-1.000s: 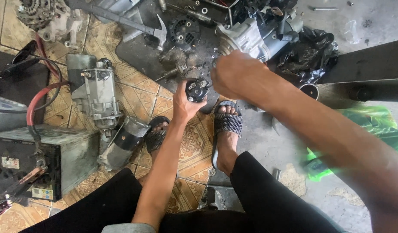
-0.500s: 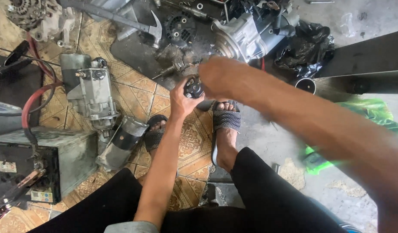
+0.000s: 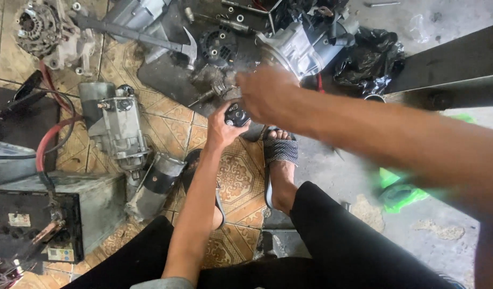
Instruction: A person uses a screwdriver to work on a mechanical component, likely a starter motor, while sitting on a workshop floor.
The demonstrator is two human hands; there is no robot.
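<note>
My left hand (image 3: 220, 131) holds up a small round black motor part (image 3: 237, 115) above the patterned tile floor. My right hand (image 3: 268, 96) reaches across from the right and hovers just over and behind that part, palm down; whether its fingers grip anything is hidden. Just beyond both hands lies a dirty metal shaft piece (image 3: 217, 85) on a dark mat.
A grey starter motor (image 3: 120, 128) lies to the left, with a hammer (image 3: 144, 36) and an alternator (image 3: 40, 27) beyond it. A battery (image 3: 35, 225) with a red cable stands at lower left. A larger grey housing (image 3: 305, 48) sits ahead; my sandalled foot (image 3: 281, 160) is below.
My right hand has slid leftward, from right of the black part to over it. My left hand keeps holding the part in about the same place.
</note>
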